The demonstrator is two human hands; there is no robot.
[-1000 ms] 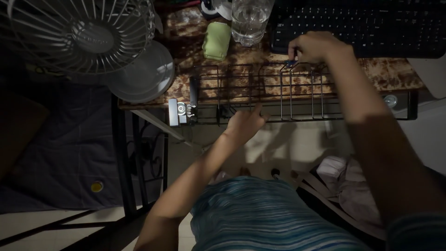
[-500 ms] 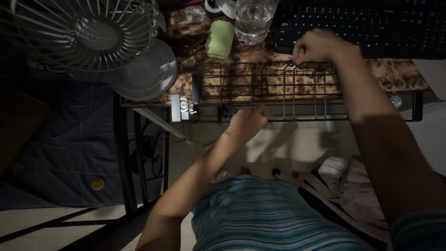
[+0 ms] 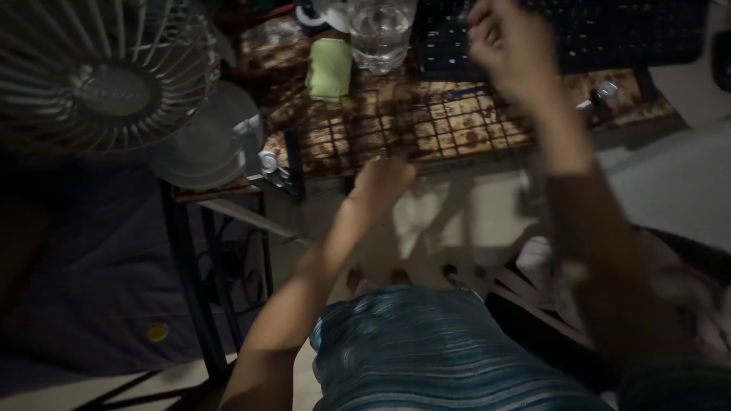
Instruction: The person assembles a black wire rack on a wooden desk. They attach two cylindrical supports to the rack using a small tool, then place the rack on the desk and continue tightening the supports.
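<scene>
Presently, the wire rack [image 3: 426, 125] on the desk [image 3: 647, 103] is gripped at its near edge by the left hand [image 3: 384, 179]; the blurred right hand [image 3: 506, 46] is raised, its grip indiscernible.

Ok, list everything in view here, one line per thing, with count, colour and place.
fan: one, pale grey, top left, with its round base on the table corner
table: one, brown mottled top, across the upper middle
wire rack: one, dark, lying on the table's near edge
glass: one, clear, top centre
green container: one, pale green, left of the glass
keyboard: one, black, top right
clamp knob: one, silvery, right end of the table
left hand: at the rack's near edge
right hand: blurred, above the rack's far side
</scene>
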